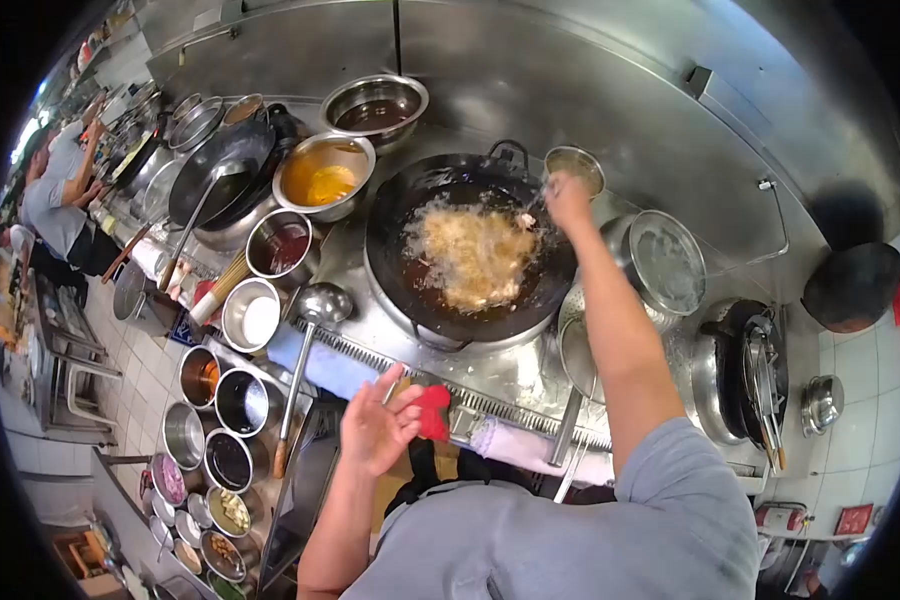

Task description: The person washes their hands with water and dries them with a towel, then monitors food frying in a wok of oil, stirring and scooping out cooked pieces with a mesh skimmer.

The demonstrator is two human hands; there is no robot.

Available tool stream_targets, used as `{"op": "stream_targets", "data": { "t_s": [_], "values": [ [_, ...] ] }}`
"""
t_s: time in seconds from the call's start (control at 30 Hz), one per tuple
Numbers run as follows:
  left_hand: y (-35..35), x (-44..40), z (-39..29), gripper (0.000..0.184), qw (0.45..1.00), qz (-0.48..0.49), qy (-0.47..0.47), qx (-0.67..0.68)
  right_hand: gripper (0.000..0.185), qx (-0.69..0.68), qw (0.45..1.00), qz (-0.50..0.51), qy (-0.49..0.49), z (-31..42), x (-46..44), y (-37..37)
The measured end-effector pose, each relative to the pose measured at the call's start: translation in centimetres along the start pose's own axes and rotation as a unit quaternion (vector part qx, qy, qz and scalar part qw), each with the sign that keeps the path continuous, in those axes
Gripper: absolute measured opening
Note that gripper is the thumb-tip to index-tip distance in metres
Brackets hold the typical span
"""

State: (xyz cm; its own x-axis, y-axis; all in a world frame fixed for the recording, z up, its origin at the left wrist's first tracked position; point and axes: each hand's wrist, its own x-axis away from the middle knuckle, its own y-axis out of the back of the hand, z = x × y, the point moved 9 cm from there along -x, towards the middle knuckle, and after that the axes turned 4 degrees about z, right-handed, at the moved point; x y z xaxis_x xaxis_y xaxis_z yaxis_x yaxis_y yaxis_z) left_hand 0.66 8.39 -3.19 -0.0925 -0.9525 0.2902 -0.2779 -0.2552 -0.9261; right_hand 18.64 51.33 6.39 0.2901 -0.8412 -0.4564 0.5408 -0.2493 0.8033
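A black wok (390, 215) holds dark oil with a mass of golden, bubbling food (470, 255) in its middle. My right hand (569, 200) reaches over the wok's right rim, in front of a small metal bowl (582, 165). Its fingers are blurred, and a small pale piece (526, 220) is just left of them; whether they hold it is unclear. My left hand (382, 422) is raised near the counter's front edge, palm up with fingers apart and nothing in it. Beside it lies a red cloth (433, 413). A ladle (324, 303) rests to the left of the wok.
Metal bowls of orange liquid (330, 184) and dark liquid (375, 105) stand left of the wok. A wire strainer (667, 262) lies on the right. Seasoning pots (243, 402) crowd the lower left. Other people (70, 215) are at the far left.
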Motion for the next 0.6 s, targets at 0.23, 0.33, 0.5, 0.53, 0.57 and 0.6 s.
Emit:
{"op": "stream_targets", "data": {
  "t_s": [0.23, 0.33, 0.5, 0.53, 0.57, 0.6],
  "values": [
    [-2.6, 3.9, -1.1, 0.061, 0.980, 0.181, 0.027, 0.078, 0.024, -0.442, 0.877, 0.121, -0.142, 4.0, 9.7, 8.6],
    [-7.0, 1.2, 2.8, 0.073, 0.958, 0.260, 0.118, -0.023, 0.033, -0.467, 0.837, 0.172, -0.226, 0.3, 19.5, 8.0],
    [-14.6, -3.7, 12.4, 0.083, 0.896, 0.348, 0.215, -0.172, 0.043, -0.490, 0.781, 0.079, -0.379, -9.4, 36.9, 11.5],
    [-15.9, -4.5, 14.7, 0.084, 0.882, 0.355, 0.234, -0.203, 0.042, -0.516, 0.758, 0.041, -0.397, -11.3, 40.2, 13.0],
    [-17.2, -5.6, 17.1, 0.079, 0.861, 0.380, 0.240, -0.238, 0.040, -0.493, 0.753, -0.002, -0.435, -12.8, 43.4, 15.3],
    [-17.7, -7.2, 19.7, 0.079, 0.847, 0.364, 0.244, -0.300, 0.039, -0.472, 0.740, -0.044, -0.477, -14.1, 46.9, 17.2]
  ]
}}
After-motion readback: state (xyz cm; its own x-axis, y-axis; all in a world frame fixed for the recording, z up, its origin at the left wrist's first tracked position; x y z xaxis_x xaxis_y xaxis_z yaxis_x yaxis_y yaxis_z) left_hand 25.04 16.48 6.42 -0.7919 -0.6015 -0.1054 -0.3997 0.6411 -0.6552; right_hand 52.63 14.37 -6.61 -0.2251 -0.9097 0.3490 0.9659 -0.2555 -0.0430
